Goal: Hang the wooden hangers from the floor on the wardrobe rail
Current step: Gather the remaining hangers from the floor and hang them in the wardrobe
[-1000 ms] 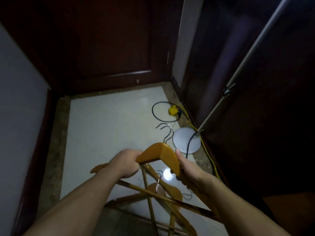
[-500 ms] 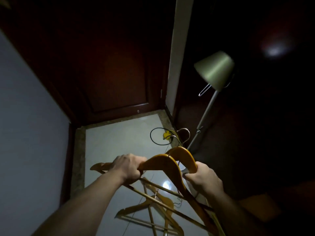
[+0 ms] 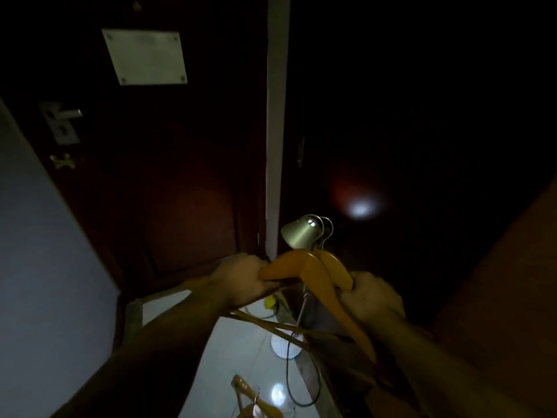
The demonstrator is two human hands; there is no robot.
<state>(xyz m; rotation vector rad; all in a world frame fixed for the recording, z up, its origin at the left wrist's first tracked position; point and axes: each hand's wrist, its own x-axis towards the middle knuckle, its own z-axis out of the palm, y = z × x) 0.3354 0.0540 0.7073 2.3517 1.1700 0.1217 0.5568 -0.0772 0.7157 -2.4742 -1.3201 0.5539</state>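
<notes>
A: How do the hangers (image 3: 304,267) look?
B: Glossy honey wood, wire hooks (image 3: 328,229); held up in front of the lamp (image 3: 298,236).
A: Which way?
B: Hooks up; long axis left to right, right arms sloping down.
A: How many?
B: Two held; left hand (image 3: 241,285) and right hand (image 3: 373,300) each curl round an end; perhaps two floor hangers (image 3: 251,399) below, too dim to be sure.
</notes>
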